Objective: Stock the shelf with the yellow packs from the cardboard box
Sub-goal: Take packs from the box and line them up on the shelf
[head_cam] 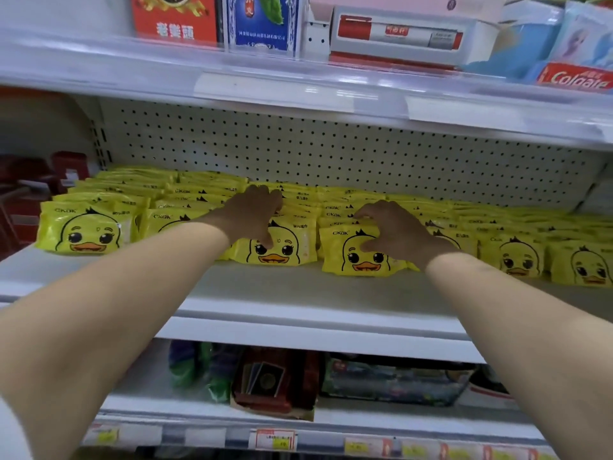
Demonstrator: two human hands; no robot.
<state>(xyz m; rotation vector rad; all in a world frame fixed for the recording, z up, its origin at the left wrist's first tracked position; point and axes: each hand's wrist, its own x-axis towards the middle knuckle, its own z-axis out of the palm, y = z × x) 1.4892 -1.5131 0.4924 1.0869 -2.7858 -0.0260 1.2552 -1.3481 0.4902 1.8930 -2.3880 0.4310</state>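
Forearms outstretched; left hand, right hand splayed open, palms pressing yellow packs.

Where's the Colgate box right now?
In the head view, the Colgate box sits at the far right of the top shelf, above the rows of yellow packs, beside the pale blue packages.

Upper shelf, far left: red box with gold print, blue-and-white box just right of it. Centre: white carton with a red band. Far right: pale blue packs and a red Colgate box. Lower shelf held green packets, a dark red box and price labels along its front edge. Red items stood at far left.
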